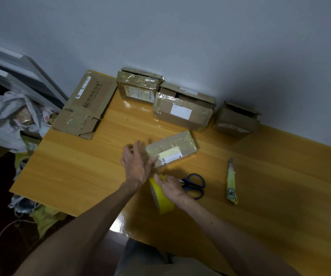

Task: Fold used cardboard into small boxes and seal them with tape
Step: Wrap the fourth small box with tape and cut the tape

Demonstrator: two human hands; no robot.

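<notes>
While the right hand (172, 188) grips the yellow tape roll (161, 198), the small box (172, 148) lies flat at worktop (81, 166) centre, long axis running near-left to far-right; the left hand (136, 162), fingers (135, 145) spread, touches its near-left end.

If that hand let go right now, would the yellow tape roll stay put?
Probably not: the tape roll, gripped by the right hand, seems to stand on its round edge, so it might roll. The glossy table would hardly slow it.
</notes>
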